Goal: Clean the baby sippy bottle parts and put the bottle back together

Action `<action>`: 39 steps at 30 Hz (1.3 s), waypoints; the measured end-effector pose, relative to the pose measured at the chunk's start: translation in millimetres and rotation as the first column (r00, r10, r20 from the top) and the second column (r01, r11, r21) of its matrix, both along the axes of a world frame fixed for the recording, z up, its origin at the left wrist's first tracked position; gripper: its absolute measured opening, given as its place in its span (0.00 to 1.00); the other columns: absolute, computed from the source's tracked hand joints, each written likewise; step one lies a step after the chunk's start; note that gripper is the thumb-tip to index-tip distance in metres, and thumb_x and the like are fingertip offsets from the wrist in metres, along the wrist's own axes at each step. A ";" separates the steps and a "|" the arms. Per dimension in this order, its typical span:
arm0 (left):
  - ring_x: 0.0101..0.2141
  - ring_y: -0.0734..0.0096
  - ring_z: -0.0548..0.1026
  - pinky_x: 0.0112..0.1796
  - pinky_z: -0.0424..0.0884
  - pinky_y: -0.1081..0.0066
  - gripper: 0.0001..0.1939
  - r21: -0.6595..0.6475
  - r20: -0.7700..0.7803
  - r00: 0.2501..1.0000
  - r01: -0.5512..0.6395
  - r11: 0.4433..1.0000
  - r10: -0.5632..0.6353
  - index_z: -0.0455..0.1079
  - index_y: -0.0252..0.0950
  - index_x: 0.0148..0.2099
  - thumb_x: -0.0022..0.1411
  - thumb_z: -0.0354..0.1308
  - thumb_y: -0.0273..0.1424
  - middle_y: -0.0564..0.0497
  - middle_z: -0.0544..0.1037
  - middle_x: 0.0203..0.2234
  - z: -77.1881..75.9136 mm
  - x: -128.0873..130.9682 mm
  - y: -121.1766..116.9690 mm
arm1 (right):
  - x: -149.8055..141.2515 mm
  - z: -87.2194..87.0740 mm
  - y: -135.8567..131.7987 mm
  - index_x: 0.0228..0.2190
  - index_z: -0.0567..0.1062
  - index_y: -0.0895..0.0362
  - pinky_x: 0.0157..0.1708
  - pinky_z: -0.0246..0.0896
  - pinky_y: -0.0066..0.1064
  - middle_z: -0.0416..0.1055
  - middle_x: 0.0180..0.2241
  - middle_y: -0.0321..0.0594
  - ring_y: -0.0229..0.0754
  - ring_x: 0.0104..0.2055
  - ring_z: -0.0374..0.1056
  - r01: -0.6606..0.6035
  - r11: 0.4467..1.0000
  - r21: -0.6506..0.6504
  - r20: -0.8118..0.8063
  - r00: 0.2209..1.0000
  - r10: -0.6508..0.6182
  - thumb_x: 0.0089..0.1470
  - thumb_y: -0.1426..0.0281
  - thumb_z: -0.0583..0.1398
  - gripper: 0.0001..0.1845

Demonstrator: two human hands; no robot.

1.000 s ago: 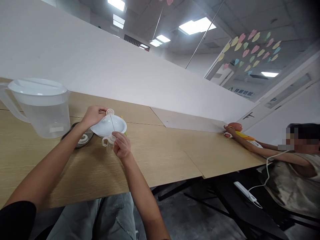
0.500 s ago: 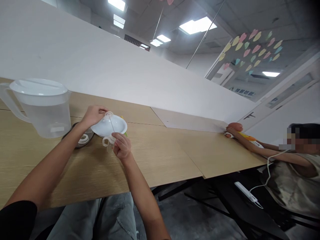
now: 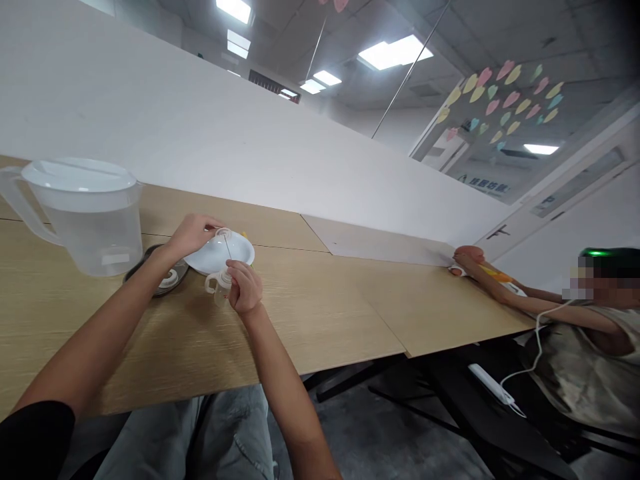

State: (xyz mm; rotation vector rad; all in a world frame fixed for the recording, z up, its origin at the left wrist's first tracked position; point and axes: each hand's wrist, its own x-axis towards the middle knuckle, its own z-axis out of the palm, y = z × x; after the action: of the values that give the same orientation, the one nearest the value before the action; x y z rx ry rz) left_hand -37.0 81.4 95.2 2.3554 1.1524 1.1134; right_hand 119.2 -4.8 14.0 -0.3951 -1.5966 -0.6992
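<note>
Gripping handled bottle (image 3: pixel 219 287) in right hand (image 3: pixel 243 287), left hand (image 3: pixel 190 235) pinching thin rod (image 3: pixel 226 244) over plate (image 3: pixel 241 255) on wooden table (image 3: pixel 310 327).

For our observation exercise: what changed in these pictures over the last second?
The left hand has moved slightly down and right, bringing the small ring at its fingertips closer to the white dish, which now tilts less. The right hand still holds the small bottle. The jug stayed put.
</note>
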 end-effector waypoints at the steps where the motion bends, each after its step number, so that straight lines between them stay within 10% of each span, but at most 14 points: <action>1: 0.43 0.58 0.79 0.46 0.71 0.66 0.16 0.011 0.001 1.000 0.010 1.000 -0.010 0.82 0.38 0.38 0.57 0.54 0.36 0.47 0.83 0.42 0.0 0.2 -0.2 | 0.3 -0.3 -0.2 0.45 0.68 0.60 0.39 0.76 0.33 0.78 0.36 0.50 0.40 0.43 0.76 0.011 1.000 -0.003 -0.006 1.000 -0.011 0.67 0.74 0.45 0.13; 19: 0.42 0.63 0.76 0.45 0.70 0.66 0.16 0.087 -0.067 0.997 0.050 0.995 -0.044 0.82 0.39 0.37 0.57 0.52 0.32 0.48 0.80 0.44 12.4 8.8 -17.5 | 7.2 -28.2 16.2 0.41 0.71 0.60 0.46 0.76 0.40 0.77 0.42 0.52 0.43 0.49 0.75 0.210 0.973 -0.099 0.080 0.976 -0.202 0.66 0.73 0.46 0.14; 39: 0.40 0.63 0.77 0.45 0.70 0.65 0.13 0.123 -0.008 0.998 0.056 0.991 -0.056 0.82 0.39 0.36 0.59 0.54 0.31 0.48 0.80 0.42 15.3 16.0 -24.2 | 2.0 -4.9 8.8 0.50 0.65 0.60 0.41 0.77 0.35 0.78 0.38 0.50 0.42 0.44 0.77 0.075 0.997 -0.031 -0.072 0.994 -0.077 0.67 0.74 0.43 0.16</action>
State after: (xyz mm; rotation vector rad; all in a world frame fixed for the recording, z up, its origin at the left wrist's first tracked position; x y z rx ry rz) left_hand -21.0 57.2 110.6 2.4678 1.0397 1.1926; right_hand 121.2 4.0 9.1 -0.4995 -1.5298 -0.7130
